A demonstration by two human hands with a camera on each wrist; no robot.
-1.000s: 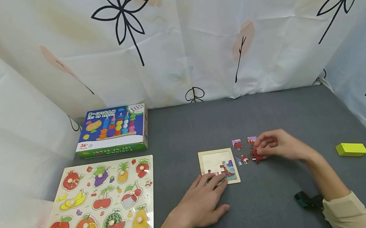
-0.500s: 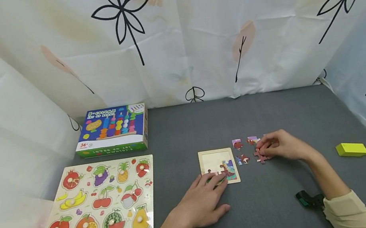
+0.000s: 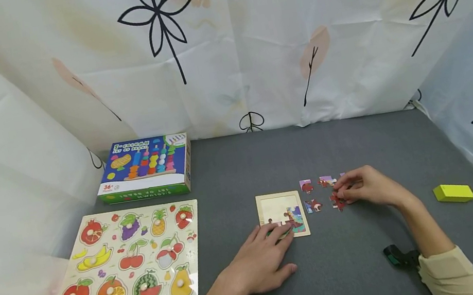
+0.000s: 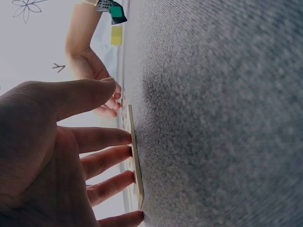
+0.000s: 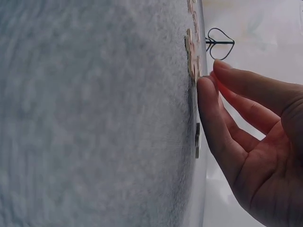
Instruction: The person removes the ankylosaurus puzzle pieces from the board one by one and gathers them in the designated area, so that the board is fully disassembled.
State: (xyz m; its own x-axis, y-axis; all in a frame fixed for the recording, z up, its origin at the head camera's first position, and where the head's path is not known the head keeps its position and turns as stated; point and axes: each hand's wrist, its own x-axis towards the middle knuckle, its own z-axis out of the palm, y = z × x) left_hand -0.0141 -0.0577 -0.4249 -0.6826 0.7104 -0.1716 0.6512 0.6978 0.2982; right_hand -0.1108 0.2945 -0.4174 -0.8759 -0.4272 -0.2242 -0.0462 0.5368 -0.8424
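A fruit board (image 3: 114,271) lies flat on the grey table (image 3: 358,143), its bananas, cherries and watermelon bright from here. Just behind that board sits a blue and green box (image 3: 143,165) picturing coloured bead columns. Far off to the board's right I see a yellow block (image 3: 454,193). Beyond the board hangs pale cloth (image 3: 213,62) with black line flowers.

The left hand (image 3: 266,261) is facing palm down, its fingers (image 4: 105,137) stretching forward and its thumb (image 4: 85,96) standing apart. The right hand (image 3: 369,188) is bending its fingers toward the thumb (forearm (image 3: 421,227) slanting inward), though whether the tips are meeting is hard to tell.
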